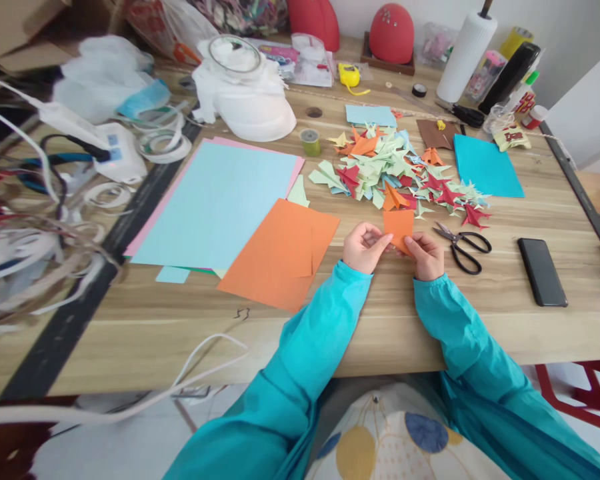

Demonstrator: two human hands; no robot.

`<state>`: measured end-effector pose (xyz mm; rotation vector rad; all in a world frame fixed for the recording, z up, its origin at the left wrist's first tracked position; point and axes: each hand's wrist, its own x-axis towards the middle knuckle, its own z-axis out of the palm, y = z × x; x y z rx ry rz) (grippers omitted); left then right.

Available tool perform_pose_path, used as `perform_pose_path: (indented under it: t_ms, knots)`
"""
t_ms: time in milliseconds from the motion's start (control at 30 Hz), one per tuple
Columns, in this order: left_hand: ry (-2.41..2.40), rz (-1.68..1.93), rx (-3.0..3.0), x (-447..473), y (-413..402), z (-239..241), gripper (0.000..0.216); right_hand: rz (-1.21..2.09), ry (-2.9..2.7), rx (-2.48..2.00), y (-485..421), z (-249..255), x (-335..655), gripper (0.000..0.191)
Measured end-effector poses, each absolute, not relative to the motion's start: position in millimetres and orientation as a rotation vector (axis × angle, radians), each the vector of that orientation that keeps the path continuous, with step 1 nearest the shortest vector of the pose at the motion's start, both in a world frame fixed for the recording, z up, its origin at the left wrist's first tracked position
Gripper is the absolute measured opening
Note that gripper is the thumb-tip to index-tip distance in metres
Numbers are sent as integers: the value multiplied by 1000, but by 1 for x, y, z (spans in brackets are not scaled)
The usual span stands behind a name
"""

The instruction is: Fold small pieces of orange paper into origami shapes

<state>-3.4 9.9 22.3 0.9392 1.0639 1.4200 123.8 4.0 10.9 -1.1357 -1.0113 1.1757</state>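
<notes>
Between both hands I hold a small orange piece of paper (399, 225) just above the table. My left hand (365, 247) pinches its left lower edge, thumb on top. My right hand (425, 255) grips the lower right corner the same way. Right behind the paper spreads a pile of folded paper pieces (380, 163) in pale green, orange, red and blue. Black-handled scissors (465, 247) lie beside my right hand, their blades pointing toward the pile. To the left of my left hand are larger orange paper sheets (275, 257).
Left of the orange sheets lies a light blue sheet (215, 200) on a pink one. A phone (542, 272) rests at the right, with a turquoise sheet (487, 167) farther back. Tangled cords and ribbons (45, 253) crowd the left side. A white cable (205, 360) crosses the front edge.
</notes>
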Motion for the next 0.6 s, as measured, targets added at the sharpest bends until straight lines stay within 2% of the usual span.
perform_pose_path:
  t_ms: [600]
  knots:
    - [1023, 1357, 900, -1, 12, 14, 38, 1190, -1023, -1128, 4, 12, 124, 24]
